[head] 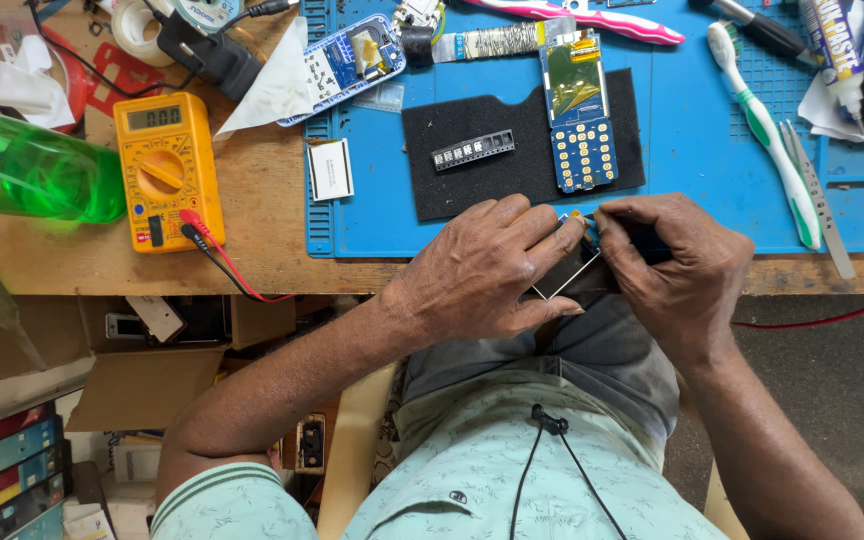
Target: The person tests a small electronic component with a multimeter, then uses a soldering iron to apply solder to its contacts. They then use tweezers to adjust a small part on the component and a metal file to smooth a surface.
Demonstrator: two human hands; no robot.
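Currently, the left hand (477, 270) and the right hand (672, 265) are both pinching a small flat display panel (564, 268) between thumb and fingertips. The panel is sitting over the near edge of the wooden bench (262, 215), just above the person's lap, with its dark glass face tilted upward. The left fingers are closing on its left and lower edges; the right fingers are closing on its upper right corner, where a small orange flex tab is showing.

Directly beyond the grip, a black foam pad (472, 190) is lying on the blue work mat (712, 150). A blue phone circuit board (580, 120) with gold keypad contacts is resting on that pad, just past the held panel. A black key strip (472, 150) is lying on the same pad, beyond the left hand.

Well to the left of the grip, a yellow multimeter (167, 170) is lying on the bench with red and black leads plugged in. A green bottle (27, 170) is lying further left. To the right of the grip, a green and white toothbrush (767, 135) is lying on the mat.
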